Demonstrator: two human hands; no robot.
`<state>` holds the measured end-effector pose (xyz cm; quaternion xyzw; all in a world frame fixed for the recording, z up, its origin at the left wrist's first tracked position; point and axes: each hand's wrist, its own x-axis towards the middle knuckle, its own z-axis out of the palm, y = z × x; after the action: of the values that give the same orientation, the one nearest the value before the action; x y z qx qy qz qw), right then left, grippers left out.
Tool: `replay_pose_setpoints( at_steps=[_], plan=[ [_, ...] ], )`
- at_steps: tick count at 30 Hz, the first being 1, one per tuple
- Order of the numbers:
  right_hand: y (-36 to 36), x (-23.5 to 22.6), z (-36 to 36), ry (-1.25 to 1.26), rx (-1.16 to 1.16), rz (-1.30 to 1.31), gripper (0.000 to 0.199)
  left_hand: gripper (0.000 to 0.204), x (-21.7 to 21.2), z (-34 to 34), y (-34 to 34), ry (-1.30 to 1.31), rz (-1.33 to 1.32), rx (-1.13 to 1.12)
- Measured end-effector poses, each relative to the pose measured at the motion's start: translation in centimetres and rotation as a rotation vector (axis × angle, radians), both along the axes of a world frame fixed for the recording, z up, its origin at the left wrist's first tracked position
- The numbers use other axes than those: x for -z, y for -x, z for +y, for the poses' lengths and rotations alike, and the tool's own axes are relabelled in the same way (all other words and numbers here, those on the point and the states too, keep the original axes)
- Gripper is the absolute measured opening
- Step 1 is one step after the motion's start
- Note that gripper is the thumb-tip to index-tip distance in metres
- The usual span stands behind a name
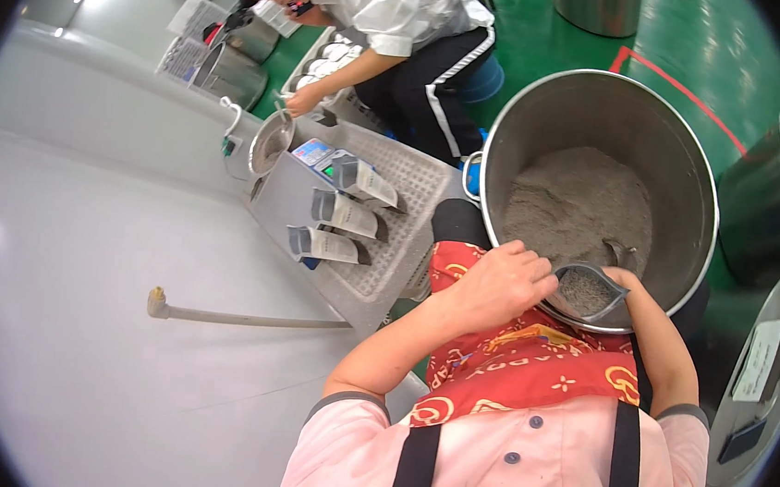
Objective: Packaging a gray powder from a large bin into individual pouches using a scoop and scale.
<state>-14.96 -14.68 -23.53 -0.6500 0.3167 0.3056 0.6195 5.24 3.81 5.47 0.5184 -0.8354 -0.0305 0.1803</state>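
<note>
My left hand [498, 285] grips the left edge of a small grey stand-up pouch [587, 291], held open over the near rim of a large steel pot [693, 177]. Grey powder [579, 200] half fills the pot, and the pouch holds some too. My right hand [630, 281] is at the pouch's right side, mostly hidden behind it. It seems closed on the handle of a metal scoop [619, 254] that rests in the powder.
Three filled pouches [344, 212] lie on a perforated grey tray [414, 181] to the left, beside a scale. A co-worker in a white shirt [392, 7] crouches beyond it, one hand [302, 99] over a steel bowl [272, 139]. More steel drums [770, 198] stand on the green floor.
</note>
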Motion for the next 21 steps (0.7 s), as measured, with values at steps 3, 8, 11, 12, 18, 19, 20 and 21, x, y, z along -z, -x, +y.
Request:
replay_pose_setpoints(
  at_steps=[3, 8, 11, 12, 18, 19, 20, 21],
  plan=[
    [2.4, 7.2, -0.3, 0.381, -0.532, -0.064, 0.046, 0.02, -3.4, 2.6, -0.8, 0.052, 0.088, -0.075],
    [-1.6, -3.1, 1.7, 0.399, -0.295, 0.017, 0.036, 0.019, -7.8, 8.6, -3.0, 0.262, 0.093, -0.46],
    [-1.1, -4.4, 0.7, 0.43, -0.182, 0.042, 0.036, 0.014, -7.5, 11.1, -4.3, 0.244, 0.114, -0.681],
    [-1.0, -4.6, 0.5, 0.443, -0.157, 0.057, 0.036, 0.014, -7.2, 11.9, -4.8, 0.24, 0.117, -0.685],
    [-1.0, -4.8, 0.6, 0.515, -0.164, 0.068, 0.036, 0.009, -5.5, 18.3, -6.8, 0.177, 0.134, -1.146],
    [-1.0, -5.0, 0.6, 0.518, -0.157, 0.072, 0.036, 0.009, -4.9, 19.3, -7.1, 0.172, 0.135, -1.156],
    [-0.9, -5.1, 0.6, 0.514, -0.168, 0.074, 0.036, 0.008, -4.2, 20.3, -7.4, 0.164, 0.139, -1.272],
    [-0.8, -5.5, 0.4, 0.514, -0.157, 0.086, 0.036, 0.008, -3.7, 21.1, -7.7, 0.158, 0.142, -1.388]
  ],
)
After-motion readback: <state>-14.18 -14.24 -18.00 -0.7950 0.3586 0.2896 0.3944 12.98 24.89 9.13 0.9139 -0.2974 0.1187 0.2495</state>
